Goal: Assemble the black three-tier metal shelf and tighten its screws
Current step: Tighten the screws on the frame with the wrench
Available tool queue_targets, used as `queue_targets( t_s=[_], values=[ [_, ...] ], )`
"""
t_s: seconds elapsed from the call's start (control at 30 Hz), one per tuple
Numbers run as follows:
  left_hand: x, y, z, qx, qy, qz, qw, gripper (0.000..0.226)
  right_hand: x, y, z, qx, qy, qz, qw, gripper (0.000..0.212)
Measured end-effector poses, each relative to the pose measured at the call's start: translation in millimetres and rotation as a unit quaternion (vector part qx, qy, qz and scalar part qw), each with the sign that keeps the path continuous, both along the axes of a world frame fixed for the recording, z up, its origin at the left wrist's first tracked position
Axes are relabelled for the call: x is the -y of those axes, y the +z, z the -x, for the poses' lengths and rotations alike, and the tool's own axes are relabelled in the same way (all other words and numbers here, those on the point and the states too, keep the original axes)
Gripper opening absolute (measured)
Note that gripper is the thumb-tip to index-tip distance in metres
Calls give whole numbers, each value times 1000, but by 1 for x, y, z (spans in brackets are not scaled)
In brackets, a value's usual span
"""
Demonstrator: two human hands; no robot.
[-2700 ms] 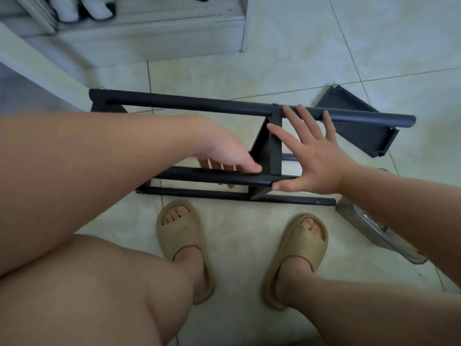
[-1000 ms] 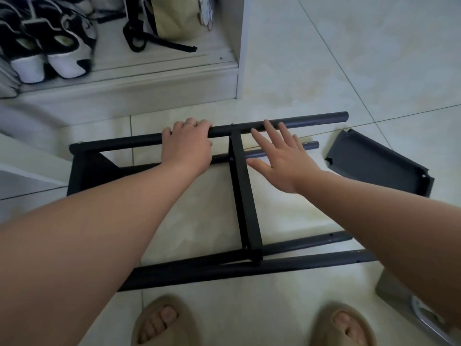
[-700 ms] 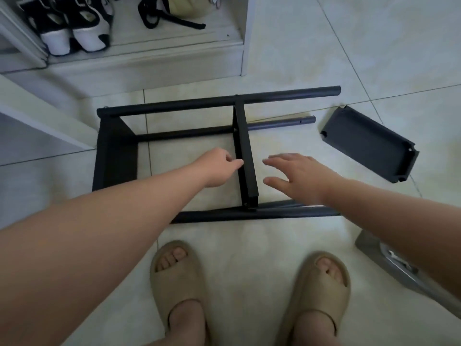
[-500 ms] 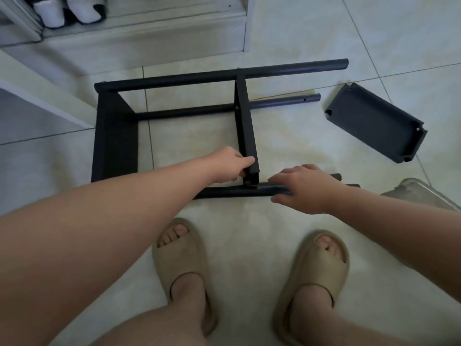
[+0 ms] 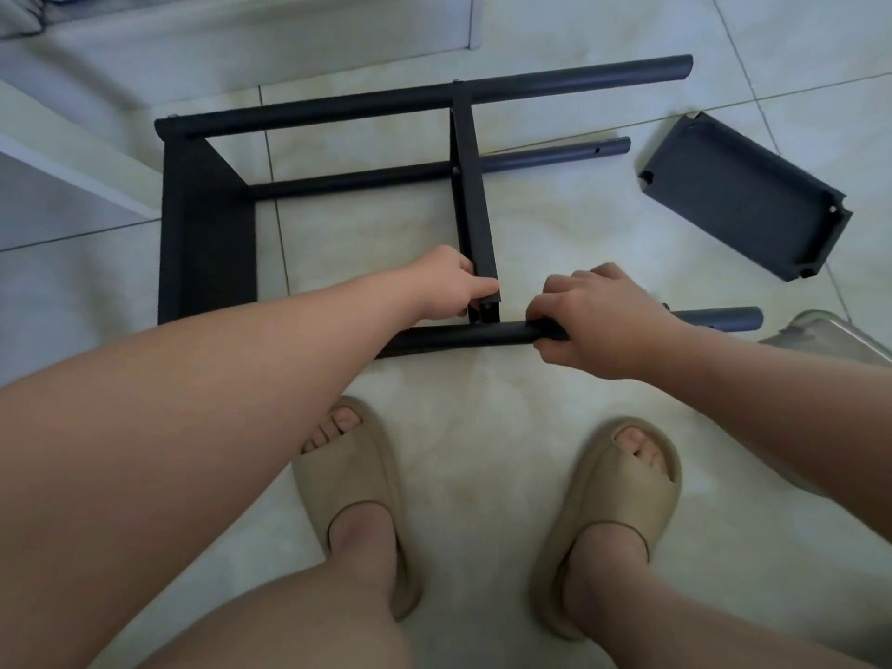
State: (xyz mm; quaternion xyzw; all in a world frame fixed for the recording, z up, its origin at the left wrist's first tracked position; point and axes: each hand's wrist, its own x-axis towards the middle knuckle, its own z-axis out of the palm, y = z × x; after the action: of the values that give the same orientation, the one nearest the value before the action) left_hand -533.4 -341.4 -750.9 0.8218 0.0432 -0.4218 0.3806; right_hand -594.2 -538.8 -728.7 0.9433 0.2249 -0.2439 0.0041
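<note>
Here, the right hand (image 5: 598,321) curls its fingers around the near pole (image 5: 463,339), while the left hand (image 5: 449,287) grips the near end of the middle tier (image 5: 475,210). The joint where tier meets pole sits between the 2 hands, at the left hand's fingertips and just beside the right. The pole's long axis runs left to right. The black shelf (image 5: 207,224) lies on its side on the tiled floor (image 5: 579,224), with 2 tiers fitted to matte tubes. A 3rd tier (image 5: 738,195) lies loose, well apart to the right.
</note>
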Motion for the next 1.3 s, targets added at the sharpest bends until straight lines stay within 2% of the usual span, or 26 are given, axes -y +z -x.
queue_targets(
  t_s=[0.47,0.57,0.63,0.77,0.9,1.07,1.17,1.3],
  values=[
    [4,10,0,19,-35,-58,998,41,-3,2,-8,52,-2,33,998,34],
    [8,23,4,34,-76,-108,991,46,3,7,-4,42,0,38,998,38],
    [11,39,6,57,-85,-144,984,51,14,18,2,34,-5,34,999,49],
    [30,80,6,163,-120,-213,956,59,52,47,31,49,-49,38,997,63],
    [72,112,24,182,-216,-199,938,58,105,68,73,48,-112,74,990,68],
    [139,127,60,181,-358,-181,898,49,182,74,133,26,-211,91,973,66],
    [184,122,74,166,-402,-153,887,44,223,64,163,11,-262,108,959,64],
    [234,95,88,126,-432,-132,883,55,255,34,184,-19,-308,104,945,58]
  ],
)
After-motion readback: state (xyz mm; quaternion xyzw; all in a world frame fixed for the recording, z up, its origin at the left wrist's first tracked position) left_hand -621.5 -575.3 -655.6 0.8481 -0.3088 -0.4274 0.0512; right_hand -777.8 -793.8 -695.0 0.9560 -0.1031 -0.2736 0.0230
